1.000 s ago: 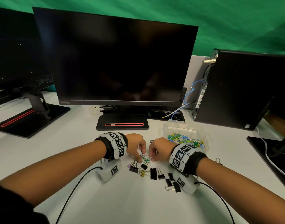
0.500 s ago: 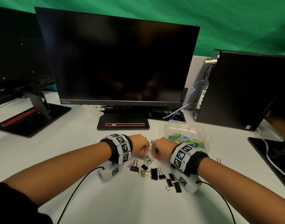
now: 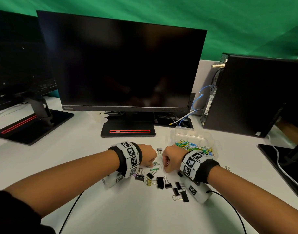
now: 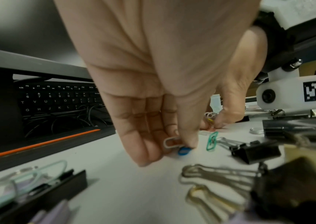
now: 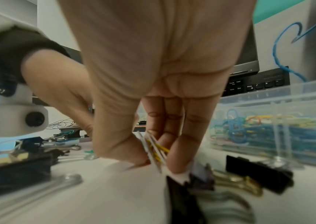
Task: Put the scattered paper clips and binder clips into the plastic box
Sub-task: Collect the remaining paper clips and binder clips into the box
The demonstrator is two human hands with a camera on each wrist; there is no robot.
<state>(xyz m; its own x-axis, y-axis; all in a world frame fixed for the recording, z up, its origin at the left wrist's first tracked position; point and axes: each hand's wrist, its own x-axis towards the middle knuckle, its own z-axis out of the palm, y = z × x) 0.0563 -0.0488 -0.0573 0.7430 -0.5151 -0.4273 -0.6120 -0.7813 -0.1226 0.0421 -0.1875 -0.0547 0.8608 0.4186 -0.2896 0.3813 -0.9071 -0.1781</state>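
Gathering of loose paper clips is the step in hand. Left hand (image 4: 153, 94) pinches a white paper clip (image 4: 170, 141) and a blue one low over the desk, left of the plastic box (image 3: 192, 135). Right hand (image 5: 153, 84), nearer the box, pinches several white and yellow clips (image 5: 156, 149). Binder clips (image 3: 160, 182) lie in front of the box. Next, I judge, comes carrying both pinches over the box rim and letting go.

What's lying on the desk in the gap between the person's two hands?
In the head view, a small black binder clip lies between the left hand and the right hand; nearer, green paper clips.
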